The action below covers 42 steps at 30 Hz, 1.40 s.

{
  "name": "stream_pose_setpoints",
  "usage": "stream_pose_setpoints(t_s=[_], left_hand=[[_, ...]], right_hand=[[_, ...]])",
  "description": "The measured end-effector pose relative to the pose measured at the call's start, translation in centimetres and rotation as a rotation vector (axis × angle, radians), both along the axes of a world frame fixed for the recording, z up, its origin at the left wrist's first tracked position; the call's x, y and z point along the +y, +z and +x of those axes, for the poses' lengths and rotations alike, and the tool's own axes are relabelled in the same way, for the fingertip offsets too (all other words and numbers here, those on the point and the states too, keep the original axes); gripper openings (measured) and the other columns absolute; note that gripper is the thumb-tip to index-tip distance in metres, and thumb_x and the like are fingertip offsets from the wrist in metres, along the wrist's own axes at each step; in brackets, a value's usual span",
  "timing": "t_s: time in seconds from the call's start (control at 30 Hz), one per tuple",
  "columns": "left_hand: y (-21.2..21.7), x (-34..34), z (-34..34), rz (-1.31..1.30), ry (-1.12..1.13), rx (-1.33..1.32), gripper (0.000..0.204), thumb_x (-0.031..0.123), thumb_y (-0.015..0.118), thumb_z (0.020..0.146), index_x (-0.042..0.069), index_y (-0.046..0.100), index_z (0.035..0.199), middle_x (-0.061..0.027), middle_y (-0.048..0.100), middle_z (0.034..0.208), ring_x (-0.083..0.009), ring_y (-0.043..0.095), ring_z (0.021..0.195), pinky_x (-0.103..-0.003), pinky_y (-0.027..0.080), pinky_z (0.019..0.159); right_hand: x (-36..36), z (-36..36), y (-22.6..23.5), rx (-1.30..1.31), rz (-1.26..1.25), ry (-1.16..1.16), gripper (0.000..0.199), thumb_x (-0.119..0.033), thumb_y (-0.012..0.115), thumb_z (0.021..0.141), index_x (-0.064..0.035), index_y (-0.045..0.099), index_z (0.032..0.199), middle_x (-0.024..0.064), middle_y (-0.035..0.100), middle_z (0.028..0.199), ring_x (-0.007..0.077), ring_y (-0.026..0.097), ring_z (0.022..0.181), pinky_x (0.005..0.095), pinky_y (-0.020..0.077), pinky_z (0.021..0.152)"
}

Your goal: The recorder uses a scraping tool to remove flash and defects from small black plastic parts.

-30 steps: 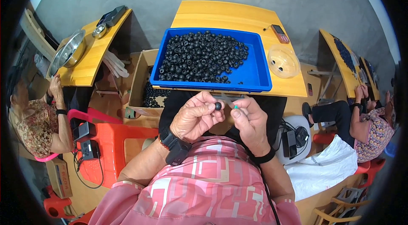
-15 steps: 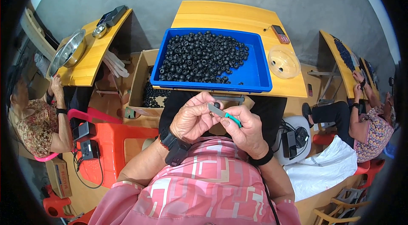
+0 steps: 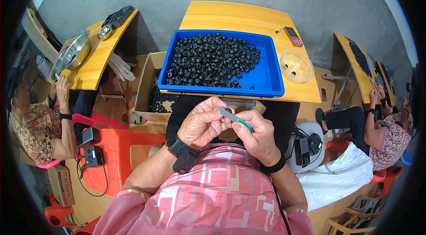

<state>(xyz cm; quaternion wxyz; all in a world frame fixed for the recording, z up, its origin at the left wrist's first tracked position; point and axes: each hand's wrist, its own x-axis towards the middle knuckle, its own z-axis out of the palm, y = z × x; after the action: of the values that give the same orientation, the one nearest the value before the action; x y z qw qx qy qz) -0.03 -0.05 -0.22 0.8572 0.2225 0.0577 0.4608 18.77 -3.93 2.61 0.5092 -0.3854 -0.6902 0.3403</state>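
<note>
My left hand (image 3: 203,120) pinches a small round black part (image 3: 229,110), mostly hidden behind a blade and my fingers. In my right hand (image 3: 257,135) is a small knife (image 3: 242,123) with a teal handle and a flat grey blade. The blade lies across the black part, close to my left thumb. Both hands are in front of my lap, just short of the table edge. Beyond them, a blue tray (image 3: 266,85) holds a heap of similar black parts (image 3: 208,60), each with a round hole where its end shows.
Right of the tray are a clear round tub (image 3: 306,68) with a few black pieces and a red phone (image 3: 293,36). Below the table's left side stands a cardboard box (image 3: 144,95) with more parts. A red stool (image 3: 113,155) and a white stool (image 3: 313,131) flank me; people work at both sides.
The knife blade has shifted slightly and now covers more of the black part. My hands stay almost in place, still holding both.
</note>
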Motion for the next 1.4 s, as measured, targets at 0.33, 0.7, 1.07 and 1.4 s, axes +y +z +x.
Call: stream_pose_setpoints(t_s=[0.33, 0.7, 1.07, 1.4], left_hand=[[-0.2, 0.0, 0.1, -0.004, 0.017, 0.013, 0.016, 0.008, 0.069, 0.093, 0.005, 0.065, 0.108, -0.0133, 0.062, 0.112, -0.0243, 0.062, 0.105, -0.04, 0.053, 0.094], [0.0, 0.2, -0.2, 0.0, -0.031, 0.011, 0.016, 0.009, 0.07, 0.093, 0.003, 0.065, 0.107, -0.0137, 0.061, 0.107, -0.0231, 0.064, 0.096, -0.037, 0.054, 0.09], [-0.2, 0.4, -1.0, 0.018, -0.061, 0.049, 0.015, 0.012, 0.068, 0.095, 0.004, 0.065, 0.108, -0.0131, 0.065, 0.101, -0.0199, 0.067, 0.087, -0.04, 0.054, 0.088], [0.8, 0.2, -0.8, -0.032, -0.049, 0.061, 0.007, 0.009, 0.065, 0.097, 0.006, 0.067, 0.103, -0.0098, 0.067, 0.095, -0.0166, 0.065, 0.082, -0.036, 0.05, 0.081]], right_hand=[[0.0, 0.1, -0.2, 0.0, 0.011, 0.024, 0.015, -0.012, 0.068, 0.096, -0.0019, 0.064, 0.105, 0.0063, 0.071, 0.079, 0.0129, 0.068, 0.069, 0.0273, 0.0524, 0.061], [-0.1, 0.3, 1.1, -0.064, 0.033, 0.024, 0.014, -0.01, 0.068, 0.095, -0.0014, 0.064, 0.106, 0.0069, 0.071, 0.079, 0.0139, 0.069, 0.068, 0.0274, 0.0527, 0.061], [0.0, 0.5, 0.9, -0.116, 0.015, 0.005, 0.015, -0.013, 0.071, 0.093, -0.0023, 0.065, 0.102, 0.0083, 0.069, 0.074, 0.0144, 0.067, 0.064, 0.0288, 0.0516, 0.059], [0.6, 1.5, -0.3, 0.175, -0.259, -0.141, 0.017, -0.01, 0.073, 0.091, -0.0023, 0.066, 0.105, 0.0028, 0.07, 0.084, 0.0079, 0.062, 0.075, 0.0236, 0.0498, 0.069]])
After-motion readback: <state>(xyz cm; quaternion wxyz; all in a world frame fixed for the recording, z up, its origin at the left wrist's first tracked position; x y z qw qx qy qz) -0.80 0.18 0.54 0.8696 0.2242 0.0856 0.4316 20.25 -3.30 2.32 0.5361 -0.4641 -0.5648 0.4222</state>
